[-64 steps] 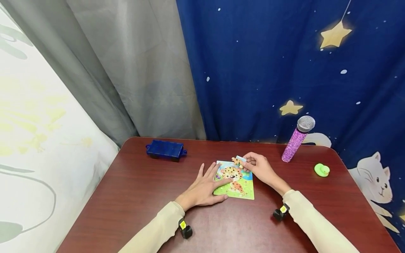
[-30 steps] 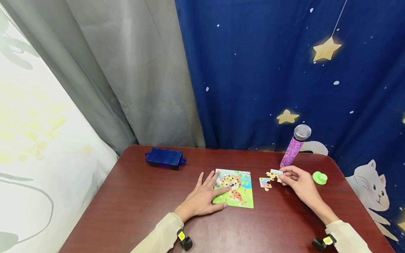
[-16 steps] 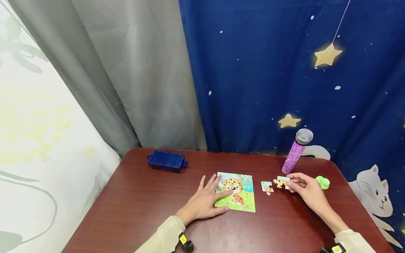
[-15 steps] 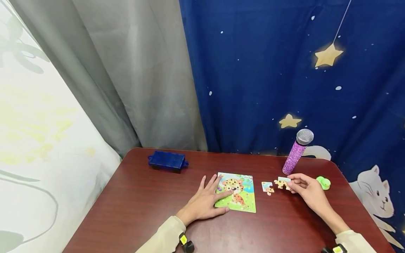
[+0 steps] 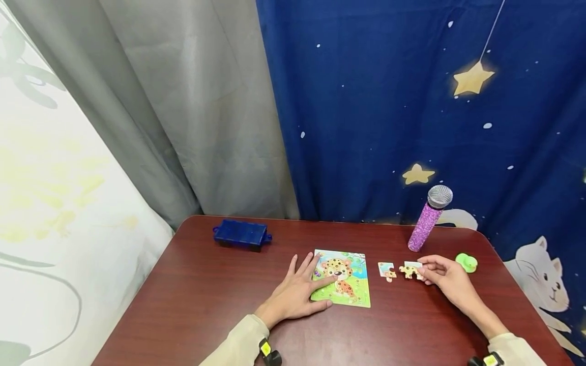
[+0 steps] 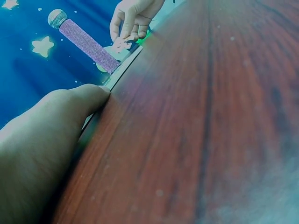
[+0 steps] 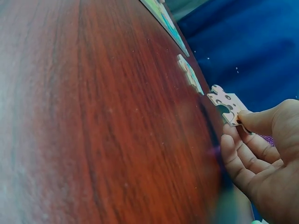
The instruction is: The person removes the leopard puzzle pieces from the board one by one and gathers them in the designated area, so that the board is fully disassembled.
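Dark red tabletop [image 5: 206, 305] lies before us, our left hand [image 5: 294, 293] resting with straight, spread fingers on the leopard puzzle [image 5: 349, 287]; to its right, our right hand [image 5: 447, 281] pinches a spotted piece [image 5: 408, 270] beside a loose piece [image 5: 386, 270]; beyond, a purple microphone [image 5: 426, 223] stands before blue curtain [image 5: 348, 112].

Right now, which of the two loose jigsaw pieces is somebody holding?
The jigsaw piece farther from the leopard puzzle: the right hand pinches it. The other jigsaw piece, nearer that puzzle, lies on the table untouched.
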The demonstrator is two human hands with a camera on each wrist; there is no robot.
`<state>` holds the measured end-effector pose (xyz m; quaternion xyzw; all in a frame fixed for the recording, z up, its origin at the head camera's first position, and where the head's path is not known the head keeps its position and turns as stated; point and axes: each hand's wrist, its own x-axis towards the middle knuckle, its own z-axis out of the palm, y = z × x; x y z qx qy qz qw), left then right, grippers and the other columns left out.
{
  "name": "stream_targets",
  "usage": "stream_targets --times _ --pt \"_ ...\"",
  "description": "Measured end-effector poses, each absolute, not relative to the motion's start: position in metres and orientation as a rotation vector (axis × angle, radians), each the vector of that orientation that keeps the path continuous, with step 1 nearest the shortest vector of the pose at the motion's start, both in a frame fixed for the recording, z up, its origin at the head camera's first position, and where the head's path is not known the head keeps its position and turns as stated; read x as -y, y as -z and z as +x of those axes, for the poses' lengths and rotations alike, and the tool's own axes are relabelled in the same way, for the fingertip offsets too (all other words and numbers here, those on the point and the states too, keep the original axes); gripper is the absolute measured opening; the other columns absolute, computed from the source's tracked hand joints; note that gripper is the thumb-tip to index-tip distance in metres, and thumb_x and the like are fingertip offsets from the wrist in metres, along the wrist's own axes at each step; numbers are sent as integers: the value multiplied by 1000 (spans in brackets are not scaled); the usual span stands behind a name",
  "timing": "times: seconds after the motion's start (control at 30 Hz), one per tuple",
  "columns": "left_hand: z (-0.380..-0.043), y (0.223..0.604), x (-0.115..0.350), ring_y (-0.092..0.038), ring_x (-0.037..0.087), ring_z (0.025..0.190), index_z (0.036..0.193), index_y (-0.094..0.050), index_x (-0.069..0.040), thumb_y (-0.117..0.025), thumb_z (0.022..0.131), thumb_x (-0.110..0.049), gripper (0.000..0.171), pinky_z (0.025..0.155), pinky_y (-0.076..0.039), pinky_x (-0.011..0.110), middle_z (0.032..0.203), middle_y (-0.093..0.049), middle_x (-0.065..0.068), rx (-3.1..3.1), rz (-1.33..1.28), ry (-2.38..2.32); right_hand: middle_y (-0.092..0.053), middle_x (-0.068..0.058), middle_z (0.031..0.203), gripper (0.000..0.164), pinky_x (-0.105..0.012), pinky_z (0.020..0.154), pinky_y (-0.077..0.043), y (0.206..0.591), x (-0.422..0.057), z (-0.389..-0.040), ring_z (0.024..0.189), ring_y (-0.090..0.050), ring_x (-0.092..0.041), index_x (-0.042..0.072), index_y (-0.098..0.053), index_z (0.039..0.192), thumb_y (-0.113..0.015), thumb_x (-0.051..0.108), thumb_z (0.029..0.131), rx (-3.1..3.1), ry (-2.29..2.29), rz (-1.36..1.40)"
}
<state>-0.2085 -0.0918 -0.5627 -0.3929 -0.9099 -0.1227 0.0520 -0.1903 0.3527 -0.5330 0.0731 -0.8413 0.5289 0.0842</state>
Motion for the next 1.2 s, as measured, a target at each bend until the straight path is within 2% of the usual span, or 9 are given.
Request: stream_targets --times 0.23,0.43,0.67,0.9,1.2 --pt "-209 563 92 -19 43 168 166 -47 -50 -43 107 -76 64 126 -13 80 181 -21 21 2764 -1192 364 -78 -12 92 26 -23 62 -58 536 -349 -191 73 -71 -7 -11 -73 124 -77 -1 101 2564 -1485 209" --pt "-208 562 92 -16 41 169 166 -47 -49 -42 107 -77 65 127 -11 79 181 -21 21 2779 -1187 376 -78 -13 93 23 -19 67 -58 537 -342 -192 76 -71 -5 -10 -76 121 -78 -4 99 2579 -1428 205" --pt "-209 563 91 -15 40 169 166 -46 -50 -41 107 -78 65 128 -12 78 182 -20 20 2777 -1184 351 -74 0 88 18 -15 67 -49 543 -340 -194 75 -63 0 3 -81 112 -84 1 95 2616 -1071 205" --pt "-209 563 90 -15 40 169 166 -46 -50 -41 107 -78 65 128 -12 77 182 -20 19 2779 -1186 354 -63 3 87 17 -23 64 -42 546 -338 -197 73 -50 -2 6 -81 103 -84 -5 91 2637 -857 274" --pt "-209 563 92 -18 41 169 166 -47 -49 -41 107 -78 66 127 -13 78 182 -21 20 2773 -1189 358 -63 3 89 18 -24 65 -43 546 -336 -197 73 -50 -4 9 -80 101 -82 -7 93 2650 -867 263"
